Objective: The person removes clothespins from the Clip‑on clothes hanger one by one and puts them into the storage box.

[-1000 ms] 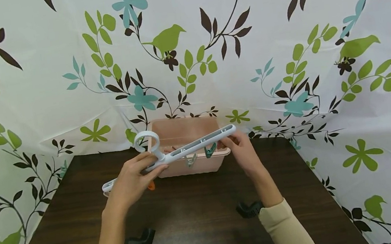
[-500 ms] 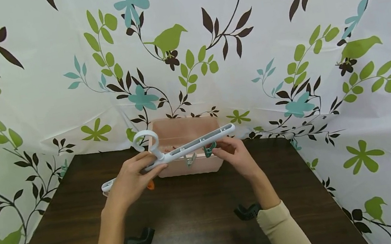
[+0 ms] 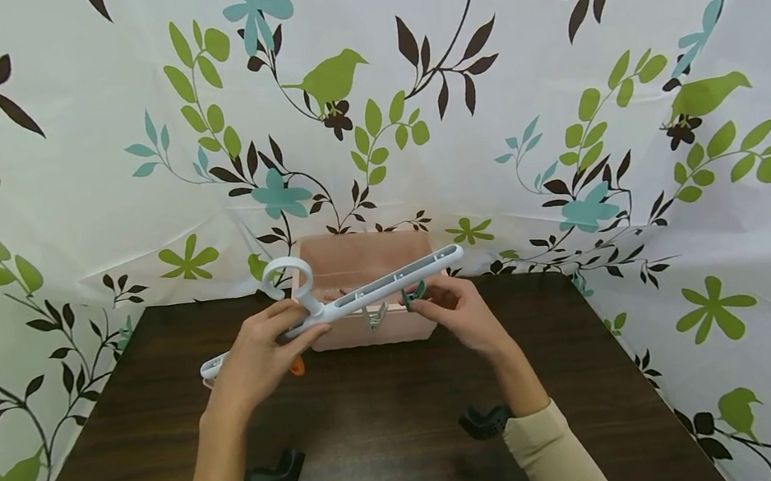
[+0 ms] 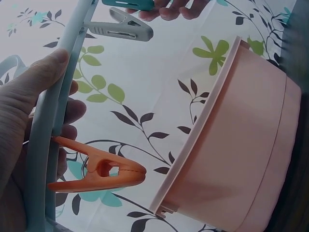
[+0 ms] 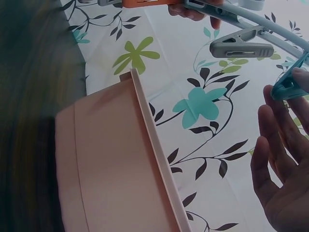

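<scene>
My left hand holds a pale clothes hanger near its hook, tilted up to the right above the table. My right hand pinches a teal clothespin between thumb and fingertip, just under the hanger's right arm. The teal clothespin's upper end meets the hanger; whether it is fixed there I cannot tell. A grey clothespin hangs from the bar left of it. Beside my left fingers, an orange clothespin hangs from the hanger, mostly hidden by the hand in the head view.
A pink plastic bin stands behind the hanger at the table's far edge, its contents barely visible. The dark wooden table spreads below both forearms. A patterned cloth hangs behind and at the sides.
My right hand has moved from the hanger's right end leftward to the teal clothespin and now pinches it. The clothespin has tilted slightly. My left hand and the hanger stay nearly still.
</scene>
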`<action>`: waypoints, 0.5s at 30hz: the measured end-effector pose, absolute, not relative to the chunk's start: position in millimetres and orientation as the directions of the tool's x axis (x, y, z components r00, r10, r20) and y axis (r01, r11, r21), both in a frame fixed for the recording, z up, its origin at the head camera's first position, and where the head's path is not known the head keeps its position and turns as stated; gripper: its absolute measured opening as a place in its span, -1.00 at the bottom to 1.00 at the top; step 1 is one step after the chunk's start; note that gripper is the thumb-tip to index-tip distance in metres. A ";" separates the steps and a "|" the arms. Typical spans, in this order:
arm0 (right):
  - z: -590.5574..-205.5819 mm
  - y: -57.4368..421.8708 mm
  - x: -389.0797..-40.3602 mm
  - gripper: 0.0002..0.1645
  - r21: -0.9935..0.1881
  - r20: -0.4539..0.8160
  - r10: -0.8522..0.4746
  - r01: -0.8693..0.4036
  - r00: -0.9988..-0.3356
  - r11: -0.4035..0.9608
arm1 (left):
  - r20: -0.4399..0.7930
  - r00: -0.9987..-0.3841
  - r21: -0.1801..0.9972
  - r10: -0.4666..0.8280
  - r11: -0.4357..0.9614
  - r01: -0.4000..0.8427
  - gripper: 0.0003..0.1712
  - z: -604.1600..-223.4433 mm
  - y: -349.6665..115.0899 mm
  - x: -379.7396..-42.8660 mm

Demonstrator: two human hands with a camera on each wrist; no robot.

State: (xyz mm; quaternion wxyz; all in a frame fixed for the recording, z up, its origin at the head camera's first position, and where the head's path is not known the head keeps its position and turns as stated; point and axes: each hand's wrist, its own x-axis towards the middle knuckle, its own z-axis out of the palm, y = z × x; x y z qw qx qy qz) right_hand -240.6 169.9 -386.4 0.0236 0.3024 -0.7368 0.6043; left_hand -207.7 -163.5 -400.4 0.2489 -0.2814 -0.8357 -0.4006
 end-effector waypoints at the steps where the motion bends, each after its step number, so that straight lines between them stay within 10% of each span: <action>1: -386.5 169.9 -240.3 -0.78 -0.876 0.401 -0.415 -0.474 -0.816 0.086 | 0.643 -0.716 0.529 0.272 0.519 0.671 -0.77 -400.5 -163.6 -207.7; 15: -380.0 170.3 -236.4 -0.79 -0.869 0.408 -0.396 -0.483 -0.823 0.109 | 0.639 -0.721 0.543 0.268 0.506 0.670 -0.78 -400.0 -165.8 -208.6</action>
